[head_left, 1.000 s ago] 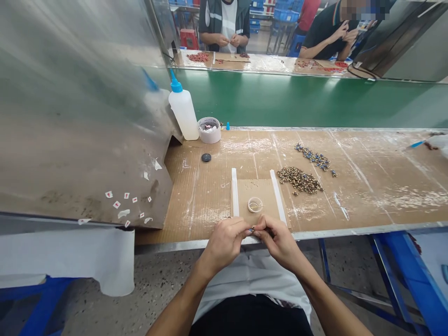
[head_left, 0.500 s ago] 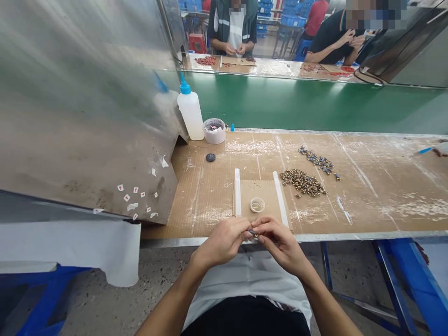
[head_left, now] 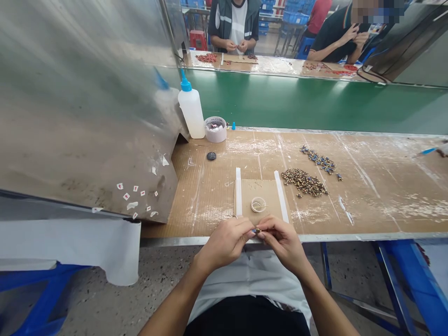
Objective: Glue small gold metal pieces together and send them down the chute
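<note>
Between my two hands, over the bench's front edge, is a small blue and gold piece [head_left: 257, 230]. My left hand [head_left: 229, 240] pinches its blue end between thumb and fingertips. The fingers of my right hand [head_left: 282, 240] are closed on its gold-coloured end; they cover much of it. Just beyond my fingers a small round clear cup [head_left: 258, 205] with a thin stick across it stands on a cardboard pad [head_left: 248, 187]. To the right lie a heap of small brass-coloured parts [head_left: 304, 182] and, behind it, a scatter of blue and gold pieces [head_left: 320, 160].
At the back left stand a white squeeze bottle [head_left: 192, 112] with a blue nozzle and a tape roll [head_left: 216, 133] holding scraps. A dark round lump [head_left: 211, 156] lies nearer. A metal panel [head_left: 105, 116] bounds the left side. Two people sit across the green belt [head_left: 280, 100].
My fingertips have shifted slightly on the small piece, which now lies more level, its gold end between my right fingertips. The whole view has moved a little.
</note>
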Motion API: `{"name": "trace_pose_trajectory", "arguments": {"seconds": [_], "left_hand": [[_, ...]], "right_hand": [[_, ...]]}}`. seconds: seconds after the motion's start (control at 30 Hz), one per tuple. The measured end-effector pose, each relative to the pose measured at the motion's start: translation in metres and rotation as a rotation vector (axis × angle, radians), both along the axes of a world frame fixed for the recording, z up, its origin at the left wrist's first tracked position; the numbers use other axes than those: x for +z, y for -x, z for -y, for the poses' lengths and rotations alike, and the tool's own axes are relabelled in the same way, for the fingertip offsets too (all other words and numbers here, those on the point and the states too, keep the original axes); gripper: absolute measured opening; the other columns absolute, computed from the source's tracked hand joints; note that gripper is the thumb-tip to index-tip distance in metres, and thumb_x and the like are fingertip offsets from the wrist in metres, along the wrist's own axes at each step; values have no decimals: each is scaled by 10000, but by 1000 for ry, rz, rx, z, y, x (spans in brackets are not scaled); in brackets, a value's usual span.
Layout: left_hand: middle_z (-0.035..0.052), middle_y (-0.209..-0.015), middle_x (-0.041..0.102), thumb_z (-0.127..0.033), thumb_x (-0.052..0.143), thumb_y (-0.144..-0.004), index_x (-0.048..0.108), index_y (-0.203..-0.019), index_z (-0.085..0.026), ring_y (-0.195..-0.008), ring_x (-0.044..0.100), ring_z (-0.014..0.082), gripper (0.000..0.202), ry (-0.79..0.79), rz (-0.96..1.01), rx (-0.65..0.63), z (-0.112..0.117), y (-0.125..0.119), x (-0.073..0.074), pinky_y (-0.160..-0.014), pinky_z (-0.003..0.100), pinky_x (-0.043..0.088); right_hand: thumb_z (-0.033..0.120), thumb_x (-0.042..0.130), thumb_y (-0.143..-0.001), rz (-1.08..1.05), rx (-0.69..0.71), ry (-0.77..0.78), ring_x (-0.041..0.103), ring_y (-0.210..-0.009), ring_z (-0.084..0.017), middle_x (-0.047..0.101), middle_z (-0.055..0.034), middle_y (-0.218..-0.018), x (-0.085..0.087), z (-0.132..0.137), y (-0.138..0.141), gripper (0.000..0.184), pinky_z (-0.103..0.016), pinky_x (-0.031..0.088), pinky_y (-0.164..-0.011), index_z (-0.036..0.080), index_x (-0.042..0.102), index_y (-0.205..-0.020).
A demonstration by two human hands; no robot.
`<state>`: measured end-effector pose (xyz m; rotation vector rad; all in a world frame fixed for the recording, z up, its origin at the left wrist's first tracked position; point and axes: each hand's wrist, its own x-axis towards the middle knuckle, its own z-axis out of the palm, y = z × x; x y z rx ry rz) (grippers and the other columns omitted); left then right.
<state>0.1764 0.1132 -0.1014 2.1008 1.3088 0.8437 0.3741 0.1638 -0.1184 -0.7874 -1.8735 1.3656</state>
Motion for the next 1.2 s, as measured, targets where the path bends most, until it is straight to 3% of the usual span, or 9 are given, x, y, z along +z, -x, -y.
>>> {"name": "trace_pose_trajectory", "arguments": {"seconds": [0.2,0.4,0.63,0.97,1.07,1.2], "left_hand": [[29,-744,564,-158,395,-979,529,-757,-158,-695,509,155,259,-29,22,10,-1,-2,-2,-657,267,370],[20,-705,569,-134,419,-956,564,-746,-159,-668,509,153,256,-43,-15,22,-2,-4,-5,-640,269,356],[22,-678,573,-91,446,-897,554,-712,-161,-635,492,157,225,-78,-89,26,-4,-7,-9,-615,275,353],[42,-679,569,-63,425,-852,532,-690,-165,-647,498,180,219,-84,-214,28,-4,-10,-9,-609,281,343],[39,-679,557,-77,418,-880,518,-690,-164,-639,486,177,231,-95,-210,28,-5,-9,-10,-600,284,331],[32,-697,551,-111,408,-927,512,-718,-163,-644,479,167,239,-87,-155,6,-5,-5,-9,-612,277,337]], "right_hand": [[324,617,-939,18,24,109,611,-723,-150,615,-63,-888,0,1,-2,149,-239,528,-620,178,649,-945],[313,653,-914,-54,14,215,603,-674,-141,603,-38,-823,-1,0,-1,162,-240,517,-614,172,610,-844],[245,555,-955,103,123,5,513,-630,-137,532,-15,-719,10,-8,-4,229,-246,404,-595,176,519,-740],[191,505,-943,249,195,-138,493,-605,-130,527,5,-663,22,-17,-2,245,-231,364,-584,176,486,-699],[207,540,-934,221,172,-89,510,-614,-129,542,3,-670,20,-17,-2,235,-227,389,-587,173,513,-703],[287,627,-909,72,142,161,555,-617,-139,582,-16,-714,13,-15,-2,192,-238,465,-576,168,591,-764]]}}
